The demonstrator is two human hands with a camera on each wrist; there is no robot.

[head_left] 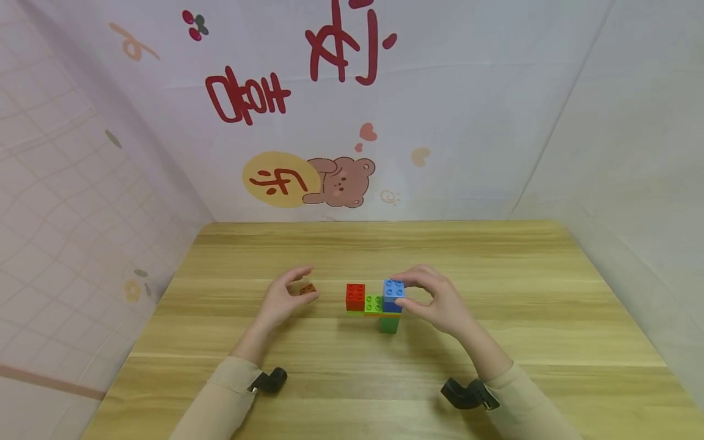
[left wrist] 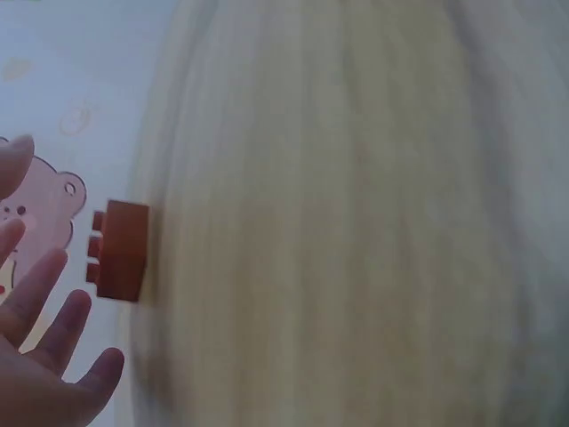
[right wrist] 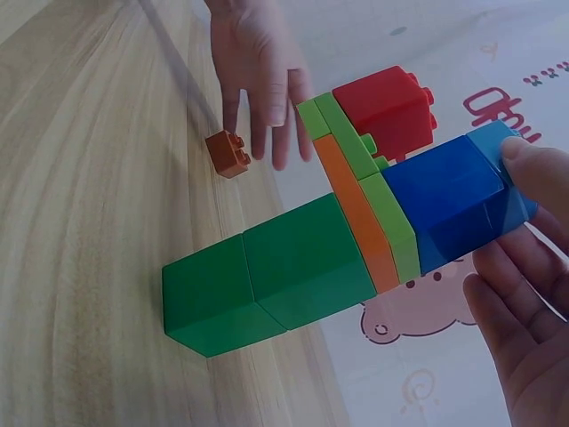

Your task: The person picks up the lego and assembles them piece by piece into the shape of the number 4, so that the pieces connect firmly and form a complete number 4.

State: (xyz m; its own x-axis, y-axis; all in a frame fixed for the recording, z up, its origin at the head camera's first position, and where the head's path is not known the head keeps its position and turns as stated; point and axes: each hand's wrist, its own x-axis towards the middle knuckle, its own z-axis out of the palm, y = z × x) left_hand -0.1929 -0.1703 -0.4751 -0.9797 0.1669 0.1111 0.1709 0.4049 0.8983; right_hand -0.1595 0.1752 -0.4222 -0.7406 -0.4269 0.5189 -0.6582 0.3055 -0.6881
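Note:
A toy block structure stands on the wooden table in the middle of the head view. Two green blocks [right wrist: 267, 276] form its column, topped by a flat orange plate [right wrist: 357, 213] and lime green plates [head_left: 374, 303]. On the plates sit a red block [head_left: 355, 296] at the left and a dark blue block [right wrist: 444, 200] at the right. My right hand [head_left: 440, 300] pinches a light blue block [head_left: 393, 288] on top of the dark blue one. My left hand [head_left: 282, 299] is spread around a small brown block [left wrist: 123, 251] on the table, fingers apart from it.
The wooden table [head_left: 308, 397] reaches back to a white cloth wall [head_left: 467, 110] with a printed bear and red characters. Cloth also hangs along the left and right sides. Black mounts [head_left: 269, 380] sit at both wrists.

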